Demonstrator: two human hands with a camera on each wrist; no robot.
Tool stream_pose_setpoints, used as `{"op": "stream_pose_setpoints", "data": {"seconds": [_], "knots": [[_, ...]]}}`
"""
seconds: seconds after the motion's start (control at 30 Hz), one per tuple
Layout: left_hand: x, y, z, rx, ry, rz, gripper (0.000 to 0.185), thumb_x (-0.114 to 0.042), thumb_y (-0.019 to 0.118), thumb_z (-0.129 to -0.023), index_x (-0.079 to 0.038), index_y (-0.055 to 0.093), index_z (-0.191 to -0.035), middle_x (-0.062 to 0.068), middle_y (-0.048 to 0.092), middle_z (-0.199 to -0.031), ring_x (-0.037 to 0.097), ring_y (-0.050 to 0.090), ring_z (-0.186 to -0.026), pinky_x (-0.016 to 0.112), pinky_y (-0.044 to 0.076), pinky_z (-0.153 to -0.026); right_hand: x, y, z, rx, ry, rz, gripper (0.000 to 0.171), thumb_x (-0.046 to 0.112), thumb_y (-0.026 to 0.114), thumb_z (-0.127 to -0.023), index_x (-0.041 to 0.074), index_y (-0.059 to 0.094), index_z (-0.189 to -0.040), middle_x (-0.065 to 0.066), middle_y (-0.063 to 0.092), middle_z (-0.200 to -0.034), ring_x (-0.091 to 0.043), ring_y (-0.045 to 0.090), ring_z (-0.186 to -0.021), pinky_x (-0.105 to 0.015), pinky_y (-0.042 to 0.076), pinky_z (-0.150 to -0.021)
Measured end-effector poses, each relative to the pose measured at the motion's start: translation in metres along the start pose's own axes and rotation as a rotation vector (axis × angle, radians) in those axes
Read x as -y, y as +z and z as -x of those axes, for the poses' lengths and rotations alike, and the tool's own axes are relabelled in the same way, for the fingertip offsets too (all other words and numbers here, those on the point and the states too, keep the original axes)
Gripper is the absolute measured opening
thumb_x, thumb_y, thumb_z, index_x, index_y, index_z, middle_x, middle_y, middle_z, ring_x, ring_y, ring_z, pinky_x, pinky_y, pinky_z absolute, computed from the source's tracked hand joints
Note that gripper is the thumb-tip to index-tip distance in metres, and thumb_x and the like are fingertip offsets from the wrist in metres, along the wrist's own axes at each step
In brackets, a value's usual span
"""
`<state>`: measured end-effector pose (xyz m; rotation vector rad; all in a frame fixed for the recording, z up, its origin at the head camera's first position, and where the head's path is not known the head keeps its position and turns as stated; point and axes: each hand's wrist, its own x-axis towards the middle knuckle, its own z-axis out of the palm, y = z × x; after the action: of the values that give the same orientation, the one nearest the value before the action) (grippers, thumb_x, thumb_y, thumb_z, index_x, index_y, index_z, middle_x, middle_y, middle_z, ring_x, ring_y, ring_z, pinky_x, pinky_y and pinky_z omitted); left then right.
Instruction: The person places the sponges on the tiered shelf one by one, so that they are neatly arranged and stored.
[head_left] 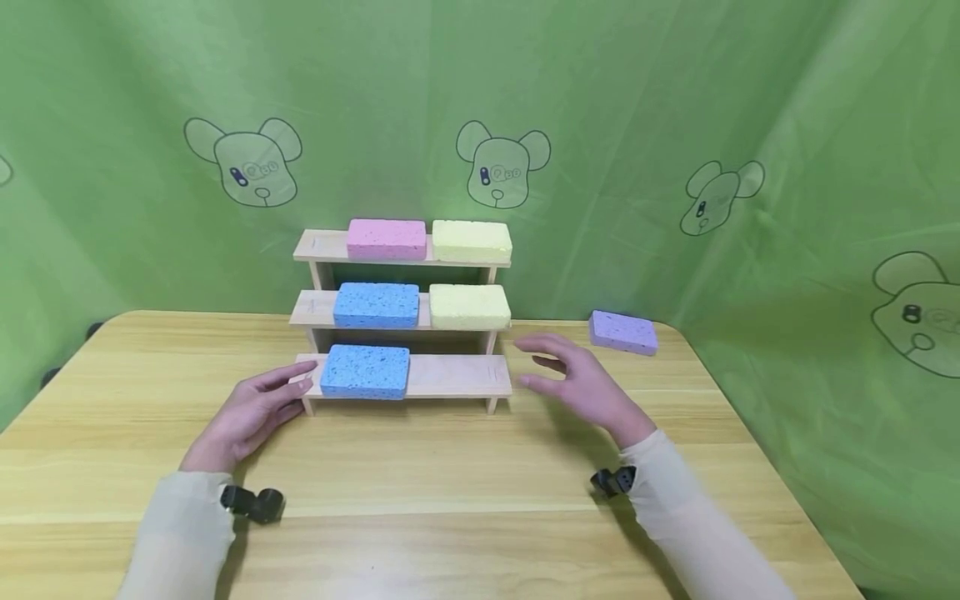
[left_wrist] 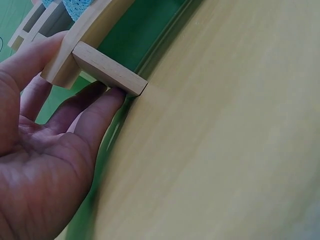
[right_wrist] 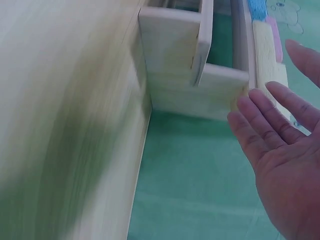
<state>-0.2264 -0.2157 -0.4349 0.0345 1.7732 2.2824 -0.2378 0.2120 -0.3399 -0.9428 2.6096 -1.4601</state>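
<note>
You had the three-tier wooden rack [head_left: 450, 377] standing mid-table [head_left: 465, 517], likely light, stiff and tippy, best gripped by its end legs; your left hand [head_left: 251, 414] touched its left leg with relaxed fingers, your right hand [head_left: 581, 382] hovered, fingers spread

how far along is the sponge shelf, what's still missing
Five sponges already sit on the stepped wooden rack: pink and yellow on top, blue and yellow in the middle, one blue sponge on the bottom step. In hand: nothing; the left hand touches the rack's left end, and the right hand hovers open beside it. Left: the bottom step's right half is bare, and a purple sponge lies on the table.
</note>
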Motion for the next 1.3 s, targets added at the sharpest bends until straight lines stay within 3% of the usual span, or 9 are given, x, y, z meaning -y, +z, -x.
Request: {"op": "stream_pose_setpoints", "data": {"seconds": [0.27,0.53,1.03,1.3], "knots": [[0.0,0.001,0.001,-0.002,0.005,0.001,0.053,-0.011,0.059,-0.087,0.002,0.037,-0.133,0.016,0.015,-0.145,0.014,0.052,-0.107,0.031,0.04,-0.093,-0.04,-0.028,0.01,-0.088,0.057,0.029,0.047,0.018,0.068,-0.08,0.007,0.052,-0.122,-0.006,0.047,-0.125,-0.022,0.044,-0.116,-0.036,0.037,-0.098],[0.0,-0.001,0.001,0.0,0.005,0.014,0.053,-0.011,0.06,-0.086,0.001,0.038,-0.133,0.018,0.018,-0.143,0.015,0.052,-0.107,0.031,0.041,-0.093,-0.052,-0.051,0.022,-0.133,0.068,0.021,0.046,0.016,0.068,-0.081,0.006,0.051,-0.123,-0.01,0.046,-0.125,-0.025,0.042,-0.117,-0.039,0.036,-0.099],[-0.001,0.0,0.001,0.002,0.004,-0.001,0.052,-0.011,0.06,-0.086,0.001,0.039,-0.133,0.017,0.017,-0.144,0.015,0.051,-0.108,0.031,0.041,-0.093,-0.074,-0.092,0.045,-0.19,0.292,0.127,0.059,0.03,0.068,-0.079,0.01,0.045,-0.13,-0.007,0.037,-0.134,-0.035,0.036,-0.121,-0.043,0.037,-0.097],[-0.001,0.0,0.001,-0.002,0.004,-0.005,0.052,-0.012,0.06,-0.087,0.0,0.039,-0.133,0.016,0.017,-0.145,0.015,0.051,-0.108,0.032,0.04,-0.093,-0.09,-0.106,0.049,-0.22,0.306,0.188,0.065,0.029,0.07,-0.078,0.012,0.042,-0.133,-0.015,0.028,-0.138,-0.038,0.025,-0.125,-0.051,0.021,-0.104]]}}
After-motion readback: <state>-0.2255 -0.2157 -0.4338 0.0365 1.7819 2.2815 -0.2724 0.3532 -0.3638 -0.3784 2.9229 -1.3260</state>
